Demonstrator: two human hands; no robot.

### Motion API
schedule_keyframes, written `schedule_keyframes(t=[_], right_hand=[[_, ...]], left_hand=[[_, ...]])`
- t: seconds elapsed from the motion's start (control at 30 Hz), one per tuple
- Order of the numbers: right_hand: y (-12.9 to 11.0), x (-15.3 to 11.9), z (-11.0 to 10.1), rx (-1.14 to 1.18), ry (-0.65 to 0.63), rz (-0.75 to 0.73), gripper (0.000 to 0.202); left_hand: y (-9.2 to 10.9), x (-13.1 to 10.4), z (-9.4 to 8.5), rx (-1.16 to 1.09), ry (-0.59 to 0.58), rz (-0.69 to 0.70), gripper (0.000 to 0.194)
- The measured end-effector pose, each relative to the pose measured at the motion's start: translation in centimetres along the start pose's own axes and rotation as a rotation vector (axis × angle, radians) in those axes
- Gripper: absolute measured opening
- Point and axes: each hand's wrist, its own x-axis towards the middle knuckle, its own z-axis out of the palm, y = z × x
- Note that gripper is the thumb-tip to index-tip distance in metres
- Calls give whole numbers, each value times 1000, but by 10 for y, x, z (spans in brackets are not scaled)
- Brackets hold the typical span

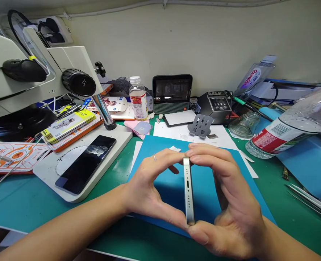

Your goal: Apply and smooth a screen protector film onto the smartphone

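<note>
- Green desk (274, 181) under the blue mat (153, 145)
- White stand base (125, 135) left of the mat
- Large bottle (270, 139) right of the mat
- Pointed metal tools (319, 202) likewise

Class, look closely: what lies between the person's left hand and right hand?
In the head view, a phone, its port edge facing the camera, is held between the left hand and the right hand.
</note>
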Motion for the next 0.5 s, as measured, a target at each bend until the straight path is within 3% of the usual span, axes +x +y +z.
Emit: schedule_keyframes(t=[0.5], right_hand=[[4,2,2,-19,42,-112,71]], left_hand=[[3,2,1,-4,5,7,87]])
